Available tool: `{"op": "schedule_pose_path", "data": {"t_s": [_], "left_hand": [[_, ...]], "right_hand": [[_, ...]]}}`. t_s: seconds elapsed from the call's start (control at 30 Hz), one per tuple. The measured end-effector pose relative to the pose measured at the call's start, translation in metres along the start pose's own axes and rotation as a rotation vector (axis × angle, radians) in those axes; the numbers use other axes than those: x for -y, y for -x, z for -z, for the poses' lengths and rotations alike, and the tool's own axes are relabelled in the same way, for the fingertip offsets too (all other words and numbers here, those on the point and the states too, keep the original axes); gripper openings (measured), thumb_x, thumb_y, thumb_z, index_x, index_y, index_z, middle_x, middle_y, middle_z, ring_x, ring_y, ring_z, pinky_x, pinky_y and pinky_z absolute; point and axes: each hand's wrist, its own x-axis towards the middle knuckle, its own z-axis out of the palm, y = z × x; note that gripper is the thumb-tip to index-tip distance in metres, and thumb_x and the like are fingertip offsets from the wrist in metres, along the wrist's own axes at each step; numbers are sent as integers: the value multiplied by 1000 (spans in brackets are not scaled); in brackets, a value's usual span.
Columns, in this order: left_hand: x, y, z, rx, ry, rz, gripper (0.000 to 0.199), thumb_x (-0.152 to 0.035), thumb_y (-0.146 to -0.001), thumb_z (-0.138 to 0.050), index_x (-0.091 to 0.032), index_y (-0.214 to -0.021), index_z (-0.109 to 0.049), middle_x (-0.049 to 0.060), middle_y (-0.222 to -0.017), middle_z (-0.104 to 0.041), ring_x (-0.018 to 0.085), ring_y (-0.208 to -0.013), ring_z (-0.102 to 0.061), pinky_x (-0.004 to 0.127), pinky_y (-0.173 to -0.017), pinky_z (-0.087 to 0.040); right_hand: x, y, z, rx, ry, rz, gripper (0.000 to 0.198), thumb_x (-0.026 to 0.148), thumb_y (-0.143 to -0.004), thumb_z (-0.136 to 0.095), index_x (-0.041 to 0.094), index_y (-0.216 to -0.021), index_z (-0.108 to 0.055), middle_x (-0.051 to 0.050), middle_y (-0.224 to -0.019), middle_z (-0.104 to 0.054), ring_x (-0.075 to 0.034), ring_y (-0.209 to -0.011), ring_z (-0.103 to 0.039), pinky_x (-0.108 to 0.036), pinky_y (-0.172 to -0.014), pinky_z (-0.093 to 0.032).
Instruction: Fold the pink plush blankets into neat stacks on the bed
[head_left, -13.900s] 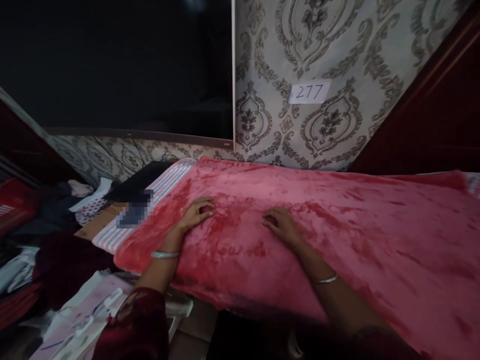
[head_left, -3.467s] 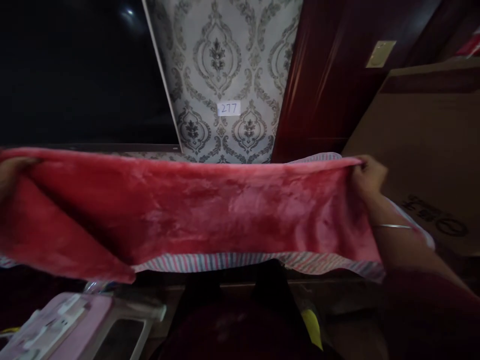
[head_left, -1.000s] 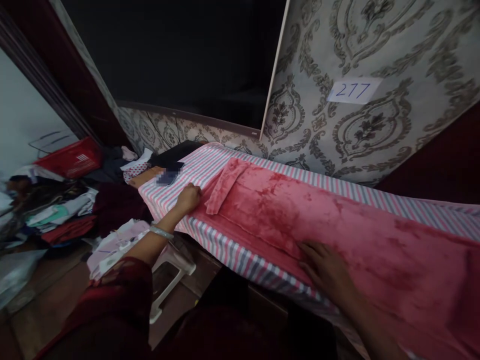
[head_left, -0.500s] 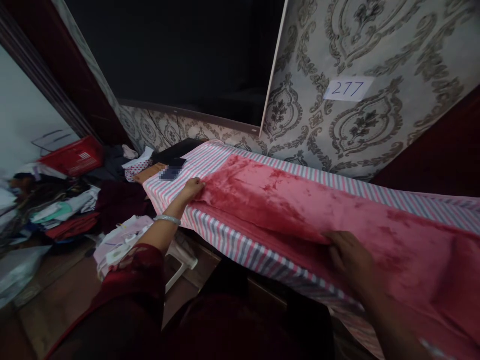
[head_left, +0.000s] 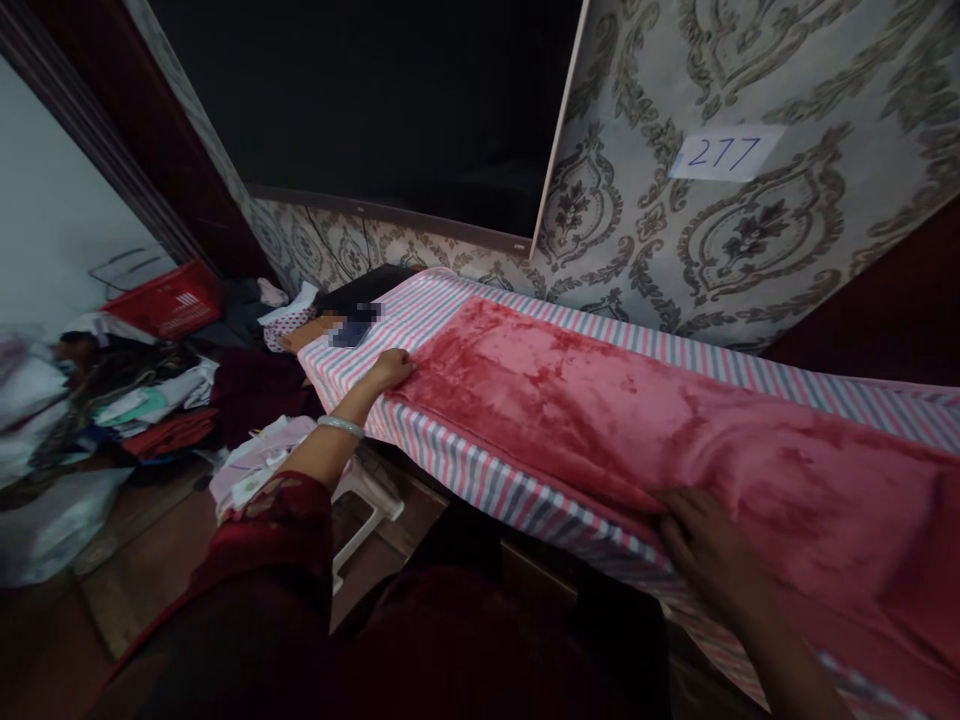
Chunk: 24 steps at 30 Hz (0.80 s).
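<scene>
A long piece of red-and-pink plush cloth [head_left: 570, 380] lies folded in layers along a table spread with a striped cover [head_left: 465, 480]. At its left front corner, my left hand [head_left: 393, 368] is closed on the cloth's edge. My right hand [head_left: 697, 535] has its fingers closed on the front edge farther right, with the thumb below and some fingertips hidden by the fabric. Between the two hands the upper layer lies almost flat, with slight creases near the right hand. The cloth's right end runs out of view.
A dark phone-like object [head_left: 351, 332] lies on the cover's left end beside a brown item [head_left: 304, 335]. A large screen [head_left: 360, 100] hangs behind. Heaped clothes [head_left: 165, 400], a red basket-like bag [head_left: 169, 300] and a white plastic stool [head_left: 367, 500] stand at left.
My right hand has brought the raised front edge down toward me, closing the gap beneath the upper layer. My left hand stays at the corner. The view has shifted slightly.
</scene>
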Motion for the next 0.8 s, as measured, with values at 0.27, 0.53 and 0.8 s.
{"op": "schedule_pose_path", "data": {"t_s": [0.27,0.53,0.8], "left_hand": [[3,3,5,22,-16,4,27,-31,-86,-55,-15,-91,-76,7,-85,-75,20,-80,-68,25,-71,-49],[-3,7,-4,-25,-118,20,25,-24,-87,-56,-18,-100,-76,10,-108,-76,25,-106,-68,28,-87,-50],[-7,11,-8,-11,-173,72,40,-42,-92,-56,-14,-118,-68,16,-119,-73,29,-109,-68,32,-86,-51]], "right_hand": [[-11,20,-3,-64,10,49,30,26,-99,-45,20,-118,-67,-9,-102,-66,-24,-92,-63,-38,-79,-54],[-15,28,6,-40,42,79,26,25,-99,-46,21,-107,-70,-8,-96,-68,-23,-87,-64,-37,-75,-53],[1,23,11,30,47,52,37,48,-101,-52,18,-112,-69,-11,-97,-67,-25,-89,-62,-38,-78,-51]]}}
